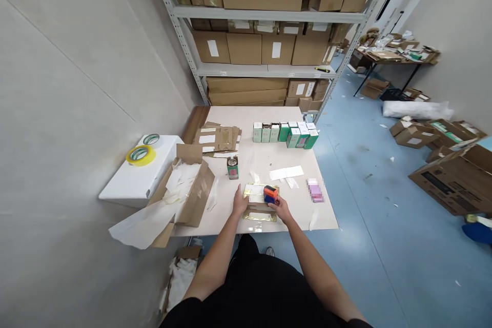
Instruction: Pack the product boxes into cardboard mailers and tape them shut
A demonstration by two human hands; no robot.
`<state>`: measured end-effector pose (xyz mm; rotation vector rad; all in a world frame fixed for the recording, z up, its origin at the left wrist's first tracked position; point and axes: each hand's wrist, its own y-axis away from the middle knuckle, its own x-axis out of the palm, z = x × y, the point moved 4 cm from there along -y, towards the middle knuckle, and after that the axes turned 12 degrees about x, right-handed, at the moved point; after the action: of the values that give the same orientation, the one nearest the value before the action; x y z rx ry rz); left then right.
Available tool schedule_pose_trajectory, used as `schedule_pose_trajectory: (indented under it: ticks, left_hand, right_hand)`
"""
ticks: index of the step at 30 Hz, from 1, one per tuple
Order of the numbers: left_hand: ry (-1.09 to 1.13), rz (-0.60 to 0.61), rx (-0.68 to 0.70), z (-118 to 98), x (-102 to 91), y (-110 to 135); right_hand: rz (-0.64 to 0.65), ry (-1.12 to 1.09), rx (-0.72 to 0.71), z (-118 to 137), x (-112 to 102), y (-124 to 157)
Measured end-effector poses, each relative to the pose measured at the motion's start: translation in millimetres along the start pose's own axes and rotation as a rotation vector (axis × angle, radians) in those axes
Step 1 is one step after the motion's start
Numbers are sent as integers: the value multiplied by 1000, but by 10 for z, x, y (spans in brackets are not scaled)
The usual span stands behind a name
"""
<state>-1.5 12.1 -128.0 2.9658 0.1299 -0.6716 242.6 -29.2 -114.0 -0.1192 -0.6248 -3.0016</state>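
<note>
A small cardboard box (258,207) with shiny tape strips lies near the front edge of the table, with a white label on its top. My left hand (240,202) grips the box's left end, thumb toward the top. My right hand (282,209) is closed around an orange and dark blue tape dispenser (271,193) over the right part of the box. A green and pink tin (232,168) stands just beyond my left hand. White paper strips (286,172) lie beyond the box, and a blurred pink item (315,190) is to the right.
Green and white cartons (294,136) line the table's far right; flattened cardboard (221,138) lies far left. An open carton of paper (198,195) stands left, beside a white box (126,182) bearing tape rolls (141,155). A loaded shelf (269,70) rises behind.
</note>
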Motion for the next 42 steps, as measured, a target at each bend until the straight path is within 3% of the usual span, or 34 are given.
schedule_pose_trajectory:
  ticks: [3,8,12,22,30,35,38,42]
  left_hand:
    - [170,8,121,-219,32,99]
    - [333,264,145,-698,169,84]
    - [343,390,211,-996,104,38]
    - [325,442,295,-1201,-187,179]
    - [337,311,223,-1305,-219,105]
    - [128,33,304,-1352,-379,-57]
    - [69,-65,290,-1296,-482,-180]
    - [121,-79,141,-1069,-540,-291]
  right_hand:
    - [23,-14,-5,42,-15,-15]
    - [53,-2,-4,126,-16,-14]
    - [34,54,13,143,-23,-13]
    - [48,63,-27,95,-30,-55]
    - [-9,228,-25,138,-51,-52]
    - [12,331,-50,214,-73,-53]
    - [14,409,-48,296,-105,-67]
    - [-15,506,-73,451,-168,-84]
